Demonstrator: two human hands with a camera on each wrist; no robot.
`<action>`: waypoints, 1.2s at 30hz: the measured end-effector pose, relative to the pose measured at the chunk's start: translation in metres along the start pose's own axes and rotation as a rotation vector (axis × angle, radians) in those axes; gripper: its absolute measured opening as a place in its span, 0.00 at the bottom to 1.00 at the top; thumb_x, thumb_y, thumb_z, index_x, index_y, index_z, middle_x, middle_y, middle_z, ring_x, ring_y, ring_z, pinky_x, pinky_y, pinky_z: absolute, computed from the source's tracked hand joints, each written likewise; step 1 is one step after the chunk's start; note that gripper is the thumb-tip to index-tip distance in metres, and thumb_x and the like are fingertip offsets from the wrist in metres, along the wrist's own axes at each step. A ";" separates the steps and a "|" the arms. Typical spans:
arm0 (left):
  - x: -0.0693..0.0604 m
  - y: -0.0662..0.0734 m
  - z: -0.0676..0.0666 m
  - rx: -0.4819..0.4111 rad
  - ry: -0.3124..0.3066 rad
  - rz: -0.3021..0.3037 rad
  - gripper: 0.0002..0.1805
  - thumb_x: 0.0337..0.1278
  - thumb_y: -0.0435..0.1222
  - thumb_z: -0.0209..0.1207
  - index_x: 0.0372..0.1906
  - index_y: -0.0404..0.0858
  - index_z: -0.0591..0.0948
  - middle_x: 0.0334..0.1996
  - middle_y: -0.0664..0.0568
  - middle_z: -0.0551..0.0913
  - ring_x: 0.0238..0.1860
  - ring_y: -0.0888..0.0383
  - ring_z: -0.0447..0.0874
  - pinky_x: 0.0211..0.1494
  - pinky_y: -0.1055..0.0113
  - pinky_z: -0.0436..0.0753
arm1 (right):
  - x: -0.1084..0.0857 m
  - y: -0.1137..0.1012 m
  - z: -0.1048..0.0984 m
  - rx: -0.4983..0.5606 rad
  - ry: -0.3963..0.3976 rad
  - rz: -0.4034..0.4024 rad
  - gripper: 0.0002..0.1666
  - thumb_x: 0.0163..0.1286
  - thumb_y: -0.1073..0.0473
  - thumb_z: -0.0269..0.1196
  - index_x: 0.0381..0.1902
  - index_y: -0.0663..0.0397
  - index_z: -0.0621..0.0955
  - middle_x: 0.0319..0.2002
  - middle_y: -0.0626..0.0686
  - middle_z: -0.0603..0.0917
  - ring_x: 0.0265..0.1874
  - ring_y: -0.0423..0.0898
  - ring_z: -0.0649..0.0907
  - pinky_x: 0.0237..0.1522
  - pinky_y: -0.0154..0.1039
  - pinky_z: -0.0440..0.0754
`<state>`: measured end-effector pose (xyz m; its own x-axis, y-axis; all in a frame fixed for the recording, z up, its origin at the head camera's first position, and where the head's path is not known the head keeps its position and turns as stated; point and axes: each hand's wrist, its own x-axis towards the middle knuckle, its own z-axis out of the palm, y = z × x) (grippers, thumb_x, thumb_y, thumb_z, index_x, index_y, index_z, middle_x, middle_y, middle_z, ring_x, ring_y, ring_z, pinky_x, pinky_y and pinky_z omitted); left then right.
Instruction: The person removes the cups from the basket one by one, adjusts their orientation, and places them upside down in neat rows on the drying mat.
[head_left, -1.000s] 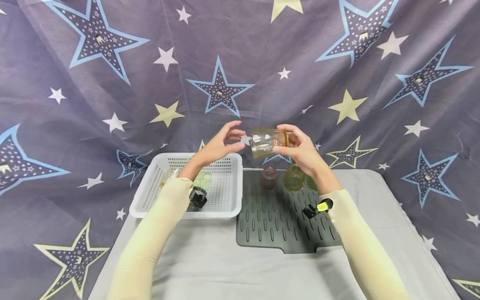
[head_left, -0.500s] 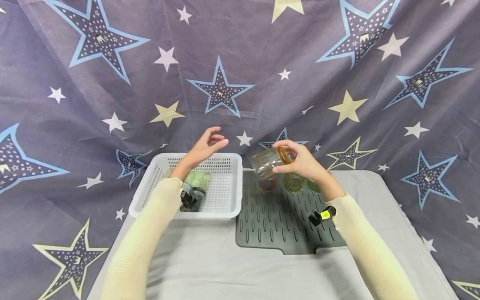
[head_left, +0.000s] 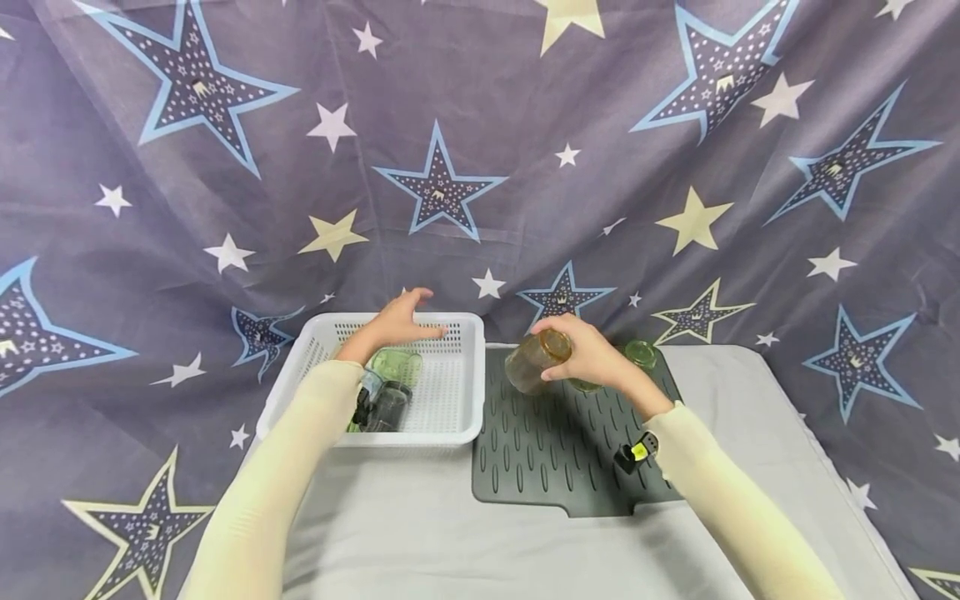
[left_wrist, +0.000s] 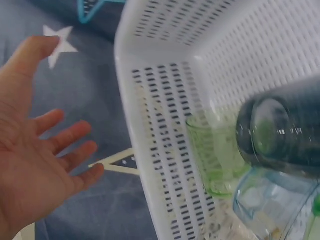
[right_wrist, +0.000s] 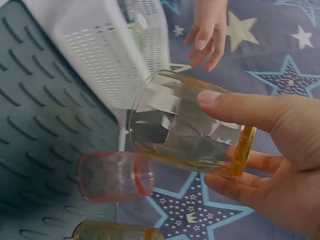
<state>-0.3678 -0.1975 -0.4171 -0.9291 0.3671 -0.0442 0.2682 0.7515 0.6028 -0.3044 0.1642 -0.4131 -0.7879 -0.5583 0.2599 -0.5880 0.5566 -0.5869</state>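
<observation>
Amber glass (right_wrist: 182,127) has moved lower, gripped by the right hand (head_left: 588,352), apart from relaxed left hand (head_left: 392,324).

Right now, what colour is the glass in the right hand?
The glass is see-through amber, best seen in the right wrist view.

Held cup (right_wrist: 182,132) — glossy, glass-like (faceted)

Head view, centre: open air separated left hand (head_left: 395,323) and tilted amber glass (head_left: 531,367). Front of dark mat (head_left: 540,467), lower right, was passable. White basket (head_left: 438,438) (raised rim) obstructed centre left; pink glass (right_wrist: 112,177) and yellow glass (right_wrist: 112,231) blocked right-wrist view's lower left.
</observation>
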 end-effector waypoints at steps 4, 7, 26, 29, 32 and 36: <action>-0.002 -0.005 0.005 0.129 -0.109 -0.047 0.47 0.57 0.43 0.68 0.76 0.31 0.59 0.73 0.31 0.64 0.75 0.31 0.60 0.75 0.37 0.65 | -0.004 0.000 0.014 -0.055 -0.055 0.011 0.40 0.46 0.65 0.81 0.59 0.53 0.80 0.56 0.59 0.81 0.56 0.57 0.80 0.59 0.59 0.79; -0.002 -0.008 0.008 0.179 -0.171 -0.086 0.46 0.54 0.40 0.69 0.76 0.34 0.61 0.74 0.32 0.63 0.76 0.31 0.57 0.75 0.37 0.64 | -0.006 0.002 0.024 -0.088 -0.100 0.023 0.39 0.48 0.65 0.81 0.60 0.53 0.80 0.56 0.59 0.80 0.56 0.58 0.79 0.60 0.59 0.79; 0.005 -0.016 0.023 0.469 -0.359 -0.261 0.54 0.37 0.19 0.64 0.77 0.48 0.65 0.77 0.40 0.63 0.71 0.40 0.65 0.50 0.54 0.81 | -0.006 0.009 0.057 -0.249 -0.166 0.038 0.39 0.47 0.66 0.82 0.58 0.50 0.80 0.59 0.62 0.78 0.60 0.65 0.77 0.54 0.59 0.83; 0.004 -0.018 0.026 0.485 -0.366 -0.282 0.54 0.38 0.18 0.61 0.78 0.49 0.64 0.77 0.41 0.64 0.63 0.44 0.70 0.35 0.62 0.78 | -0.005 0.010 0.062 -0.262 -0.182 0.040 0.39 0.48 0.65 0.81 0.59 0.50 0.80 0.58 0.61 0.78 0.57 0.63 0.78 0.51 0.57 0.84; 0.004 -0.020 0.027 0.476 -0.368 -0.311 0.54 0.39 0.17 0.59 0.78 0.49 0.64 0.77 0.42 0.64 0.58 0.47 0.71 0.30 0.65 0.74 | -0.003 0.011 0.067 -0.273 -0.199 0.051 0.39 0.49 0.64 0.81 0.60 0.50 0.80 0.57 0.60 0.78 0.57 0.61 0.77 0.49 0.55 0.85; 0.005 -0.022 0.027 0.446 -0.365 -0.338 0.55 0.38 0.16 0.60 0.78 0.49 0.64 0.76 0.42 0.65 0.57 0.47 0.71 0.29 0.66 0.74 | -0.002 0.010 0.070 -0.282 -0.210 0.077 0.39 0.49 0.65 0.81 0.60 0.49 0.80 0.56 0.59 0.78 0.56 0.61 0.77 0.48 0.55 0.85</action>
<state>-0.3712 -0.1971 -0.4521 -0.8561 0.1747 -0.4864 0.1299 0.9836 0.1248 -0.2964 0.1276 -0.4736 -0.7941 -0.6063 0.0429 -0.5792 0.7334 -0.3559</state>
